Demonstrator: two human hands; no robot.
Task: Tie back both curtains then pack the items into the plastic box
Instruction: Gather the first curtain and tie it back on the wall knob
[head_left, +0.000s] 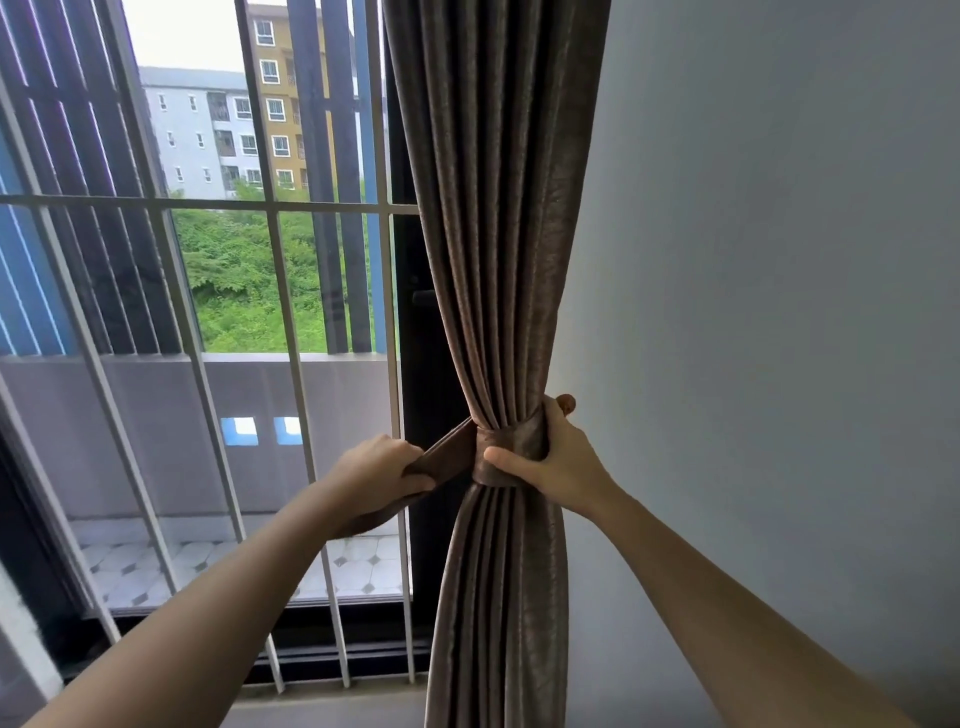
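Observation:
A brown pleated curtain (498, 208) hangs at the right side of the window, gathered tight at waist height. A matching brown tie-back band (501, 447) is wrapped around the gathered part. My right hand (550, 457) grips the bundle and the band from the right, thumb across the front. My left hand (379, 475) is closed on the loose end of the band (441, 460), which stretches taut to the left. Below the band the curtain flares down toward the floor. The second curtain and the plastic box are out of view.
White window bars (280, 291) and a dark door frame (421, 338) stand left of the curtain. A plain grey wall (769, 312) fills the right side. Beyond the glass lie a tiled balcony floor (358, 566), trees and apartment blocks.

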